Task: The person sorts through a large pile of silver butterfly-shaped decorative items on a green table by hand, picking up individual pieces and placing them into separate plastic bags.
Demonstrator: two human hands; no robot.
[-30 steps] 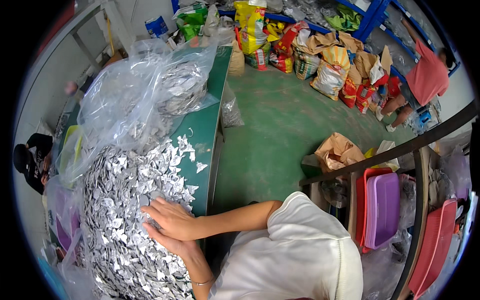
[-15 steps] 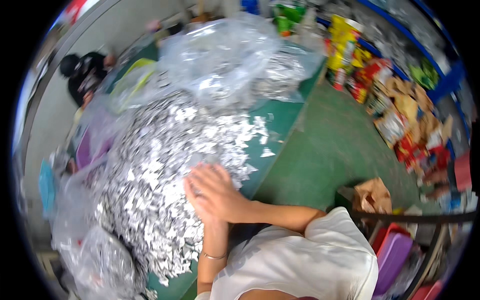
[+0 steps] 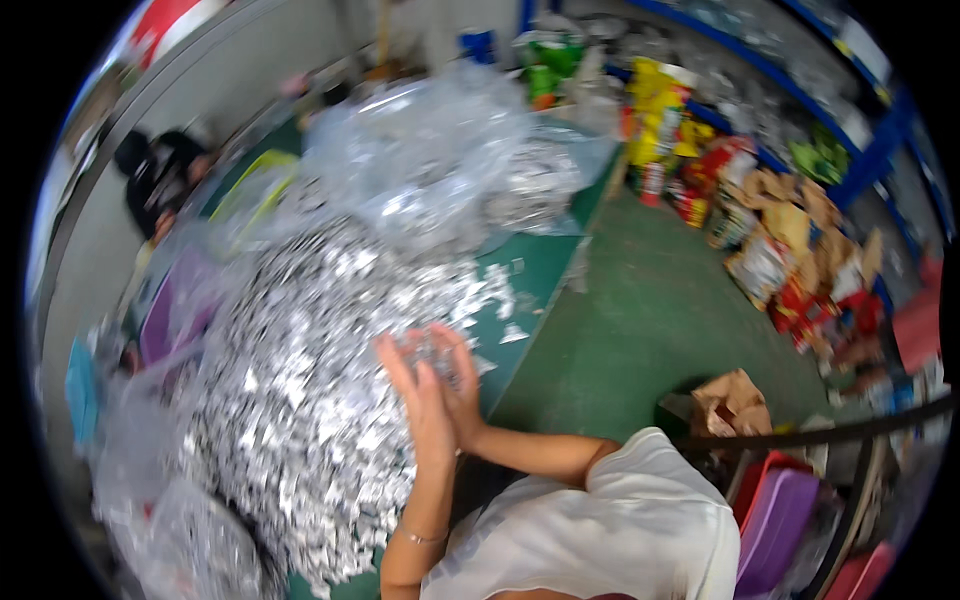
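Observation:
A wide heap of small, flat silvery foil pieces (image 3: 310, 370) covers much of the green table (image 3: 545, 262). Over its right edge, my left hand (image 3: 428, 415) and my right hand (image 3: 463, 400) meet at the heels, palms facing and fingers curved up. Between them sits a small clump of foil pieces (image 3: 434, 352), blurred by motion. My left hand is bent around its near-left side, while the right closes the other side. A bracelet shows on my left wrist.
Clear plastic bags (image 3: 420, 160) holding more foil lie at the table's far end. A person in dark clothing (image 3: 158, 180) is at the far left. Purple basins (image 3: 180, 305) and bags line the left edge. Crumpled packaging (image 3: 800, 230) is piled along the right.
My hands were laid one over the other, pressed together above the heap. Now they have parted at the fingers into a cup, and foil pieces show between them.

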